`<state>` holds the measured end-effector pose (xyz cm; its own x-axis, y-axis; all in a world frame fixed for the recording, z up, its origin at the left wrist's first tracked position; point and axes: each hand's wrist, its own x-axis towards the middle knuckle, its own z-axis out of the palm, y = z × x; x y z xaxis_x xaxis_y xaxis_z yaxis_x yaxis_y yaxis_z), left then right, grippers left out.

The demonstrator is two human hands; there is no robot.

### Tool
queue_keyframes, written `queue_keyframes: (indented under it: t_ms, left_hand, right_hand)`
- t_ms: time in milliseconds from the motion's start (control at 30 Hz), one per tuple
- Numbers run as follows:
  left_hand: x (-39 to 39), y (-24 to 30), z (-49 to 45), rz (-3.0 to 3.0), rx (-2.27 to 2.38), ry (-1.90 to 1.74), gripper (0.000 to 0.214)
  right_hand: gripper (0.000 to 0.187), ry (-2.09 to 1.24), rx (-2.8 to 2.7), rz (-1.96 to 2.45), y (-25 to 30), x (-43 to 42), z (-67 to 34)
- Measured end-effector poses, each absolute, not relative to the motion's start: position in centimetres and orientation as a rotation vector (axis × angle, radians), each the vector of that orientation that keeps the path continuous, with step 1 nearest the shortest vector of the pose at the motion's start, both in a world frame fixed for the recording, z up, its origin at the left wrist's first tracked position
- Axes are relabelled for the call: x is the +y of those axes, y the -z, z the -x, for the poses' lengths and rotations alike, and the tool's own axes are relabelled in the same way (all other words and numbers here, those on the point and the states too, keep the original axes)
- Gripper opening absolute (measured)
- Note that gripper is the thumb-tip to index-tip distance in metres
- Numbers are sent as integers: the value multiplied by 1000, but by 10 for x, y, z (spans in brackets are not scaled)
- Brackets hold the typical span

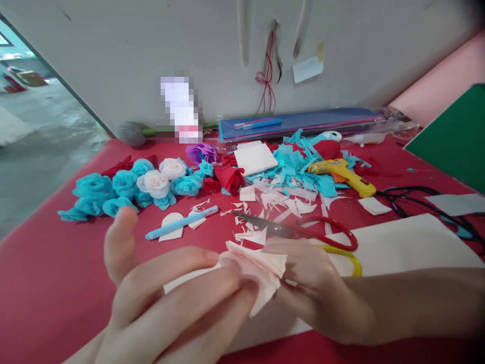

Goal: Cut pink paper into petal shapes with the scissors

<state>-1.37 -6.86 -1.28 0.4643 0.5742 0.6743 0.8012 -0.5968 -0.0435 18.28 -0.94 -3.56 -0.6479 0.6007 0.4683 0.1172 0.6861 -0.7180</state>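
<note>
My left hand [174,298] grips a folded piece of pale pink crepe paper [265,270], its thumb raised and the other fingers along the paper. Behind the paper's right side, my right hand [318,288] is curled with its fingers closed at the edge; the fingertips are partly hidden. Just beyond the hands lie scissors [280,231] with red and yellow handles. A white sheet [397,242] is spread beneath. Farther left, a light blue pen [182,223] rests across a small cut paper piece [171,227].
Blue paper roses [93,186] and white ones [154,182] lie at the left. Blue scraps [291,159] are heaped at the back near a yellow glue gun [352,177]. Black cable [417,194] runs right. A white square stack [255,159] and a green board [454,136] stand out.
</note>
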Motion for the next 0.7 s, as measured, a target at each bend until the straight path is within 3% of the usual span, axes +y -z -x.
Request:
queue_keyframes:
  t_ms: [67, 367, 467, 500, 567, 700]
  left_hand:
    - [-64, 12, 16, 2332, -1013, 782, 36]
    - [-74, 12, -4, 2227, -1286, 1153, 25]
    - [-73, 11, 6, 2342, -1489, 1064, 26]
    - [-71, 11, 11, 2300, -1469, 858, 31]
    - [-65, 9, 21, 2401, -907, 740, 37]
    - [-59, 12, 27, 2347, -1057, 773, 33]
  right_hand:
    - [25, -872, -2149, 573, 36, -11, -183]
    - [26, -893, -2170, 570, 37, -10, -181]
    - [28, -867, -2177, 593, 36, -9, -181]
    - [28, -878, -2188, 601, 36, -9, -181]
    - [26, -890, -2203, 589, 35, -9, -182]
    - [20, -836, -2195, 560, 35, -9, -182]
